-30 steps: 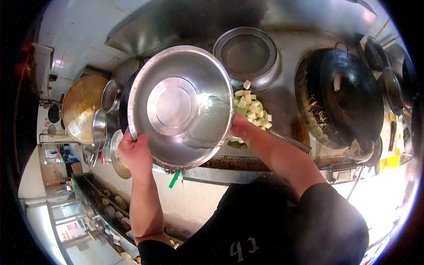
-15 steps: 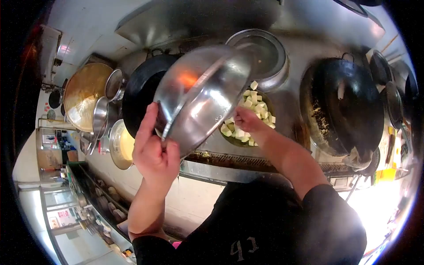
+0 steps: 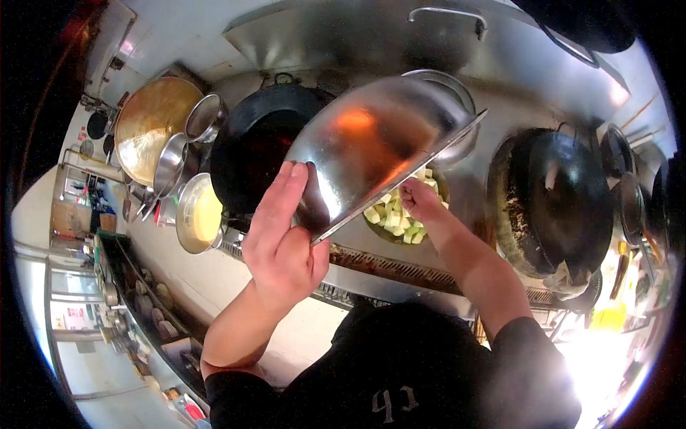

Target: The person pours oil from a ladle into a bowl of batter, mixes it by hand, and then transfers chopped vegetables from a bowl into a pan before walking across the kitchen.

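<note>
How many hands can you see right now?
2: the left hand at the tilted basin's lower left edge, the right hand in front of the pale cubes.

The tilted steel bowl (image 3: 379,136) hides its inside and part of the pale cubes (image 3: 391,217). At two o'clock, the edge cuts a dark pan (image 3: 597,21). At eight o'clock, small items (image 3: 118,339) are too tiny to tell.
</note>
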`<state>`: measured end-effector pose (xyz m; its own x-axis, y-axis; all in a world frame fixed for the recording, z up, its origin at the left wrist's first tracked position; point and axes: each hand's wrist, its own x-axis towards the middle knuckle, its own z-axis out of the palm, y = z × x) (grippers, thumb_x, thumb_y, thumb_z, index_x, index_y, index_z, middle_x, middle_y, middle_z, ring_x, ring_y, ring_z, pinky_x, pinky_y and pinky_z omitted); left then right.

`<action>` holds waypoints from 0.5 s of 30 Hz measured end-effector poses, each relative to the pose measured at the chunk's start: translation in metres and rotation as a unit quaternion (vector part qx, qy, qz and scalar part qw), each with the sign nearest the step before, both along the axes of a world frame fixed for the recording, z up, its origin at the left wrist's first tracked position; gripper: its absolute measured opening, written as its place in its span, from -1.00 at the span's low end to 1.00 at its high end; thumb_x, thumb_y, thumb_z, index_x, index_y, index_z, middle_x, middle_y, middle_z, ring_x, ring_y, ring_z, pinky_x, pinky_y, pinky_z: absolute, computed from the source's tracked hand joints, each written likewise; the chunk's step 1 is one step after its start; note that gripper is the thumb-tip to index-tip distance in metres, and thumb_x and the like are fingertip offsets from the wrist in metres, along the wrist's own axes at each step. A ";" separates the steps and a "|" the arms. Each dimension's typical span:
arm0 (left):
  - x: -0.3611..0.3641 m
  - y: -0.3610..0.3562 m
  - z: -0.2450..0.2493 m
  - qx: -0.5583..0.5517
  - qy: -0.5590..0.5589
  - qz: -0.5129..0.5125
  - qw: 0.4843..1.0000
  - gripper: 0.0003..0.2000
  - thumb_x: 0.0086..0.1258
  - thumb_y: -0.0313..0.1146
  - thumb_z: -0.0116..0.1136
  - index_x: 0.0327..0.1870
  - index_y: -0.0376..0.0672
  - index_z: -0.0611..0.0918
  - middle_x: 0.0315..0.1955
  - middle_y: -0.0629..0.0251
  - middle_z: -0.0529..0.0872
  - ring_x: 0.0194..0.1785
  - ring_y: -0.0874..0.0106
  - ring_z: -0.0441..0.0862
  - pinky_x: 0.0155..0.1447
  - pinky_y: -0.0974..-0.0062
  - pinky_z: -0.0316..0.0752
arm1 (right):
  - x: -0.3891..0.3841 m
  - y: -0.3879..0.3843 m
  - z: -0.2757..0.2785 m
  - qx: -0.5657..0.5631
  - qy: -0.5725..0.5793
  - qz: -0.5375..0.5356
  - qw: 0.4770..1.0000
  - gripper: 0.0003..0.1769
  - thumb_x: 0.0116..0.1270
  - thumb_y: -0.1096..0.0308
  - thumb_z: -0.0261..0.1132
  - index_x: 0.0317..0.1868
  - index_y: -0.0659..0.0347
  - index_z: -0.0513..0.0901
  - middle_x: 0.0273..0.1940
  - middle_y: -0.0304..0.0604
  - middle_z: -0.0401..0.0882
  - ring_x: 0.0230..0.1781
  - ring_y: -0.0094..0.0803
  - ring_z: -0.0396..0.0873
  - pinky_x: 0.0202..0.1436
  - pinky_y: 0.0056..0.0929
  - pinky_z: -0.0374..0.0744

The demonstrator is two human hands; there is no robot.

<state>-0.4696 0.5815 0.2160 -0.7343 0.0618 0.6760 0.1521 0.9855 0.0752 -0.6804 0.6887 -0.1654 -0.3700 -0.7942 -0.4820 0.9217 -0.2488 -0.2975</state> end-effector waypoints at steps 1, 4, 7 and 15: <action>0.003 0.000 -0.002 0.011 0.009 -0.001 1.000 -0.70 0.07 -0.54 0.11 -0.76 -0.34 0.26 -0.01 -0.29 0.50 0.05 -0.18 0.50 0.03 0.17 0.51 | 0.009 -0.008 0.012 0.129 0.247 -0.011 0.960 -0.83 0.32 0.38 0.09 -0.47 0.07 0.38 -0.58 -0.38 0.25 -0.70 -0.65 0.14 -0.70 -0.68 0.09; 0.013 0.000 -0.011 0.050 0.006 0.039 0.998 -0.75 -0.08 -0.58 0.15 -0.77 -0.32 0.30 0.01 -0.24 0.50 0.07 -0.11 0.51 0.08 0.20 0.49 | 0.023 0.002 0.063 0.201 0.239 0.006 0.950 -0.87 0.28 0.44 0.11 -0.44 0.08 0.39 -0.57 -0.38 0.25 -0.69 -0.65 0.13 -0.70 -0.68 0.10; 0.029 -0.004 -0.021 0.065 0.036 0.043 0.996 -0.78 -0.16 -0.58 0.17 -0.76 -0.29 0.33 0.03 -0.17 0.51 0.08 -0.06 0.51 0.06 0.23 0.52 | 0.023 0.011 0.075 0.147 0.082 -0.020 0.985 -0.88 0.21 0.45 0.18 -0.44 0.08 0.41 -0.53 -0.40 0.25 -0.63 -0.68 0.16 -0.68 -0.69 0.12; 0.101 -0.021 -0.082 0.376 0.057 0.331 0.864 -0.94 -0.01 -0.52 0.10 -0.57 -0.32 0.54 -0.08 -0.04 0.59 -0.16 0.15 0.62 -0.19 0.36 0.53 | 0.001 0.034 0.042 0.276 0.355 0.087 0.889 -0.63 0.30 0.43 0.08 0.11 0.32 0.41 0.05 0.02 0.42 -0.06 -0.21 0.47 -0.11 -0.47 0.57</action>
